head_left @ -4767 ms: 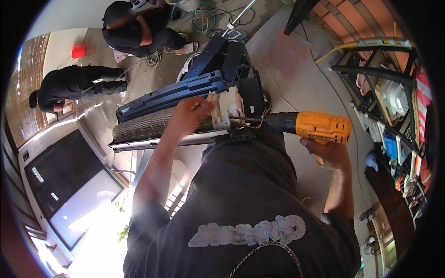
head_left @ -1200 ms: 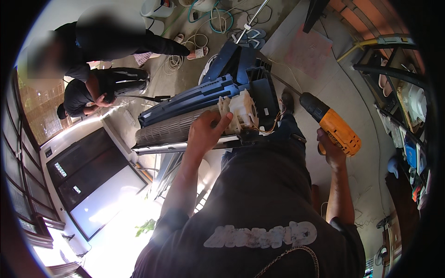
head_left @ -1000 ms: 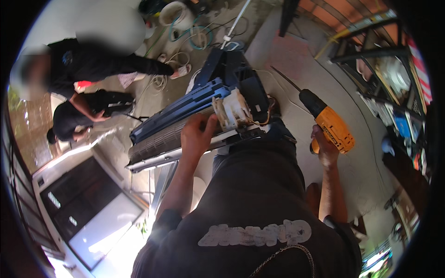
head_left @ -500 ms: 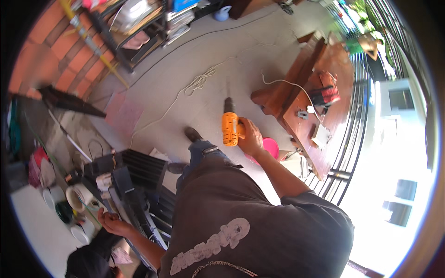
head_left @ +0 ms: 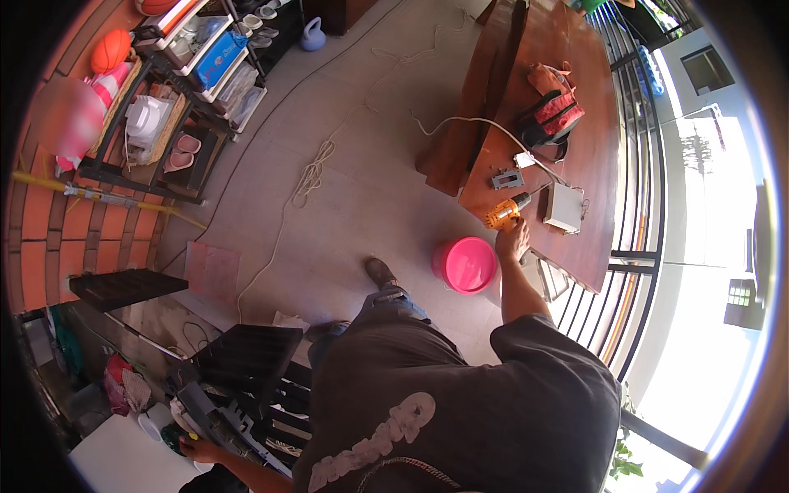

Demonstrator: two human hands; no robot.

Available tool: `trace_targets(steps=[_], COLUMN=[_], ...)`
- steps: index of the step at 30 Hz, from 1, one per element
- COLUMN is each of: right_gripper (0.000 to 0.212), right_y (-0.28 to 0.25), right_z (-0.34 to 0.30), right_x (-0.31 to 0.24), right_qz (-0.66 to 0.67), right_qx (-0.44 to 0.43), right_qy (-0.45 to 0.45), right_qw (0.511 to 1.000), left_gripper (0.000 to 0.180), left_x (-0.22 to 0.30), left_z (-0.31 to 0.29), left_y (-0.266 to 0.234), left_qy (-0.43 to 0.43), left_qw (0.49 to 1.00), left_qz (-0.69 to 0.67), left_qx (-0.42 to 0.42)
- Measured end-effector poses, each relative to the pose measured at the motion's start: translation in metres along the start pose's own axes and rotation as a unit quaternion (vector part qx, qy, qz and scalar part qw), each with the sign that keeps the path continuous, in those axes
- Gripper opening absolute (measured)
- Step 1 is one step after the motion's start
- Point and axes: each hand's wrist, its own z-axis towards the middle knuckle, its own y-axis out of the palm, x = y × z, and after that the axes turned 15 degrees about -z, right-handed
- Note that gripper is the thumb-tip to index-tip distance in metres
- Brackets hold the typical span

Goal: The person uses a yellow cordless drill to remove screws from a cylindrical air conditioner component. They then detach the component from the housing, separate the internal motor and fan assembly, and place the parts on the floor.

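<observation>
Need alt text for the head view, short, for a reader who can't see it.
Seen from above, a person's right hand rests on an orange power drill lying on a wooden table, beside a grey box with a white cable. Their left hand reaches back to a dismantled black appliance on the floor. A pink bucket stands by the table.

Drill: orange plastic, slight gloss, on a smooth reddish wooden table, right of centre. Pink bucket: glossy plastic. Floor: matt concrete. Left wall: rough red brick. Bag: red-black cloth.
</observation>
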Motion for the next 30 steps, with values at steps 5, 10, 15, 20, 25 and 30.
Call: trace_targets(steps=[5,10,15,20,25,30], right_gripper=[0.063,0.066,0.063,0.067,0.060,0.030], right_y=[0.025,0.046,0.071,0.095,0.065,0.015], right_z=[0.073,0.108,0.130,0.141,0.163,0.050], right_x=[0.045,0.066,0.082,0.088,0.050,-0.134], right_qz=[-0.023,-0.031,-0.022,-0.227,-0.205,0.214], right_qx=[-0.058,-0.096,-0.118,-0.094,-0.055,-0.005], right_qy=[-0.018,-0.001,0.037,-0.127,0.105,-0.287], right_qw=[0.998,0.995,0.992,0.961,0.972,0.934], left_gripper=[0.040,0.035,0.027,0.033,0.022,0.020], left_x=[0.018,0.031,0.038,-0.021,-0.064,-0.017], left_z=[0.003,0.005,0.009,0.022,-0.002,-0.022], left_y=[-0.002,-0.009,-0.015,-0.012,-0.010,-0.009], left_qy=[-0.062,-0.042,0.141,0.322,0.110,-0.245], left_qw=[0.991,0.985,0.857,0.829,0.924,0.874], left_qz=[0.115,0.138,0.435,0.433,0.340,-0.420], left_qx=[-0.029,-0.090,-0.237,-0.146,-0.139,-0.018])
